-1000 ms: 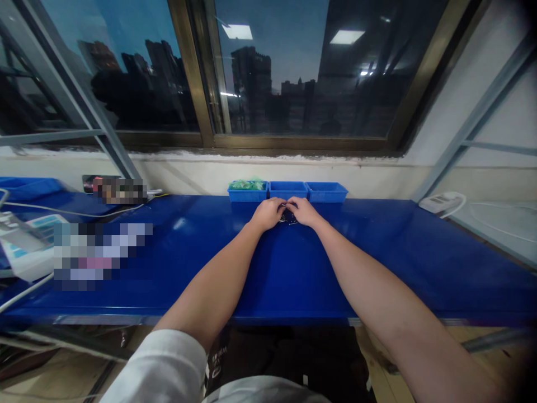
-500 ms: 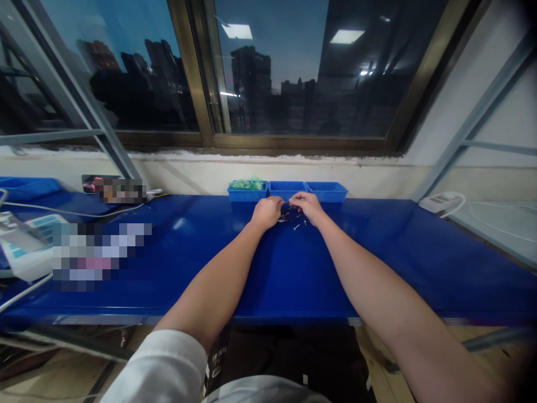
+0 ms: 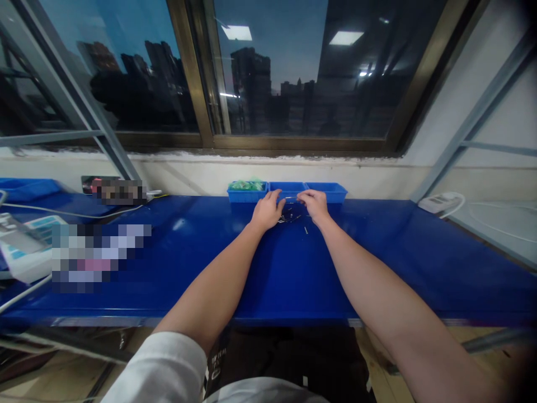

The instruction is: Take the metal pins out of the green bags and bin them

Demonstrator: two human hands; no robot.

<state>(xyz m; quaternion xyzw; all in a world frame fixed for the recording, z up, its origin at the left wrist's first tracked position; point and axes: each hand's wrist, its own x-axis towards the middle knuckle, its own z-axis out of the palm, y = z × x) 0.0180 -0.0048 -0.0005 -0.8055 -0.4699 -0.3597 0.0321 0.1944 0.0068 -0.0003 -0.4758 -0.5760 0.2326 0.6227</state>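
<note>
My right hand [image 3: 315, 205] is closed in a pinch on a thin, shiny screw [image 3: 291, 198] pointing left; its fine detail is too small to make out. Facing it, my left hand [image 3: 265, 211] is open, thumb and fingers apart, close to the screw's left end. Beneath and between both hands, several small screws [image 3: 288, 217] lie in a loose pile on the blue table [image 3: 293, 268]. A single screw [image 3: 306, 230] rests a little nearer to me, right of the pile.
Three joined blue bins stand behind my hands: the left bin [image 3: 246, 196] has green plastic wrapping [image 3: 247, 184], and the middle bin [image 3: 274, 186] and right bin [image 3: 335, 193] sit beside it. A white device [image 3: 31, 246] is at left, a power strip [image 3: 440, 201] at right.
My hands have moved apart. The left fingers have opened, and the right hand has shifted slightly right with the screw now showing between the hands. Some loose screws lie differently.
</note>
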